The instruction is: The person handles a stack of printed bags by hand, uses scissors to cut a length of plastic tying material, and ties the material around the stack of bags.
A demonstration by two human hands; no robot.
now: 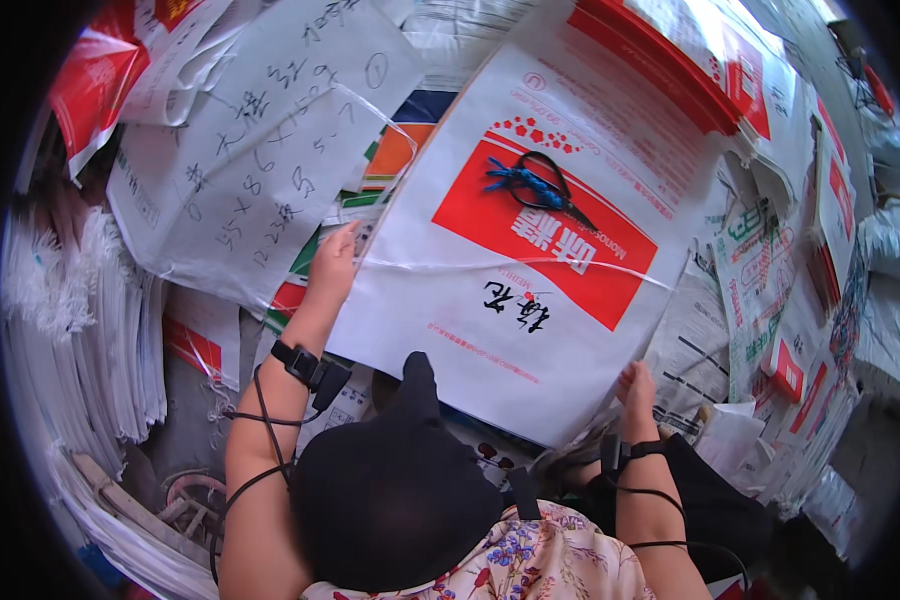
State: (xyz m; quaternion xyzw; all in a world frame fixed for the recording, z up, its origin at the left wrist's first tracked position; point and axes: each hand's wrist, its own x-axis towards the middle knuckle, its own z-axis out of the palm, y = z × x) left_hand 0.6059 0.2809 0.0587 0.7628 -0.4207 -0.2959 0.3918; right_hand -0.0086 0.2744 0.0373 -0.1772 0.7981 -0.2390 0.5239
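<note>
A stack of flat white woven bags [450,340] with a large red printed panel lies before me. Across it runs a thin white cord [450,265]. Black-handled scissors [560,200] with blue string tied to a handle rest on the printed panel. My left hand [335,258] is closed at the stack's left edge, near the cord, its fingertips partly hidden. At the lower right edge, my right hand [635,388] has its fingers bent against the bags; some of them are out of sight. Black straps with small boxes and cables sit on both wrists.
A white sheet with black handwriting [260,150] lies to the left. Bundled white sacks [80,330] are piled at the far left. More printed bags [770,270] are heaped on the right. A red-edged bag [660,60] overlaps the stack's far end.
</note>
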